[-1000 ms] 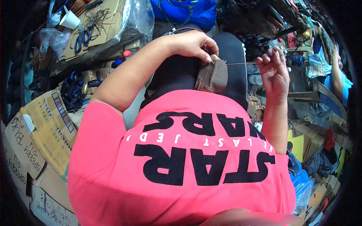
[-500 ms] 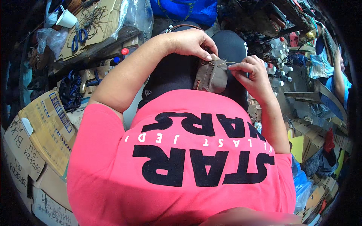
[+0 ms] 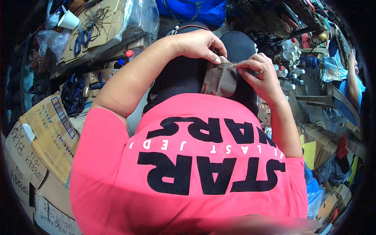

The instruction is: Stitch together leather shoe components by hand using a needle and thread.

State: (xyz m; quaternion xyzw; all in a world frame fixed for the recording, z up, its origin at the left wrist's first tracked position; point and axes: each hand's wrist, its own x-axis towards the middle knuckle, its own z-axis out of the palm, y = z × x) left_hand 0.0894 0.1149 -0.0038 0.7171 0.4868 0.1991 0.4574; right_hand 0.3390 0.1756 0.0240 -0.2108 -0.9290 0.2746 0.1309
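On my lap lies a brown leather shoe upper (image 3: 219,80) with a stitched seam, eyelets and a bit of lace. My left hand (image 3: 203,46) grips its far edge, thumb on top and fingers curled underneath, partly hidden. Close to the seam, my right hand (image 3: 256,70) pinches a thin, light thread (image 3: 232,64) between thumb and fingers. The thread's ends look frayed, and a needle, if there is one, is too small to make out.
At the far left, blue-handled scissors (image 3: 82,39) and loose fibres lie on cardboard by a white cup (image 3: 68,19). Cardboard boxes (image 3: 47,129) stand at left. Several clear bottles (image 3: 290,53) are at right. Another person's arm (image 3: 353,80) shows at the far right.
My right hand has moved in toward the seam, and the thread stretch between it and the leather has become shorter. My left hand stays in place.
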